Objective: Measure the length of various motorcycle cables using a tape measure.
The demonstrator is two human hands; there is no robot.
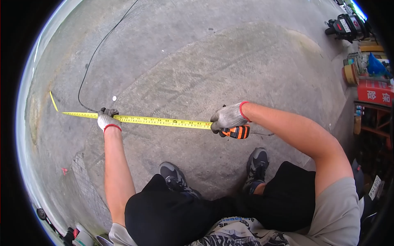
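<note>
A yellow steel tape-measure blade (166,121) stretches from left to right above the concrete floor, with its far-left end bent at an angle. My left hand (108,118), in a grey-coated knit work glove, grips the blade partway along. A thin black cable (92,58) curves down from the top and reaches the fingers of that hand. My right hand (227,116), gloved alike, holds the blade where it leaves the orange-and-black tape measure case (236,132), just below the palm. A short end of dark cable (261,133) shows right of the case; its run between my hands is hidden.
My two sneakers (175,176) (258,166) stand on the concrete floor (197,77). A parked scooter (349,27) is at the upper right. Below it are a red box (375,92) bearing writing, a blue plastic bag (376,65) and a roll of tape (350,74). A metal grid (89,184) lies lower left.
</note>
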